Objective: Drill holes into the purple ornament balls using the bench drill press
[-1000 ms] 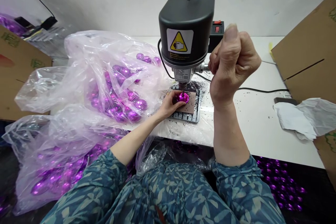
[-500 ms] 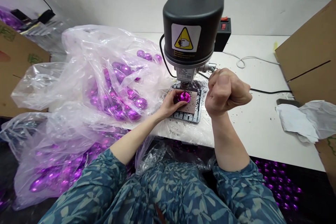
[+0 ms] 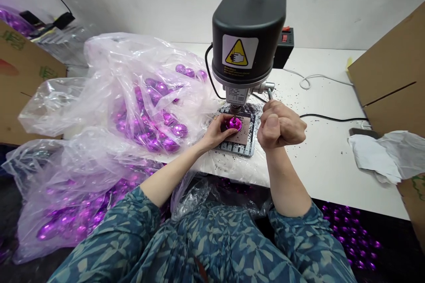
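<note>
Purple, glossy: pinching a ball [image 3: 236, 124] narrowly between thumb and fingers of the left hand [image 3: 215, 133], on the brown board [image 3: 243, 137], beneath the black press [image 3: 249, 26]; gripping the lever [image 3: 270, 93] in the closed fist of the right hand [image 3: 280, 124]; at the stage, apparently, of boring the ball; impossible to tell how deep; calling next, in all likelihood, for an unmoving left hold and even pressure on the lever.

Two hands [image 3: 281, 124], one drill press [image 3: 247, 22], one warning sticker [image 3: 239, 51], one switch box [image 3: 283, 52]
</note>
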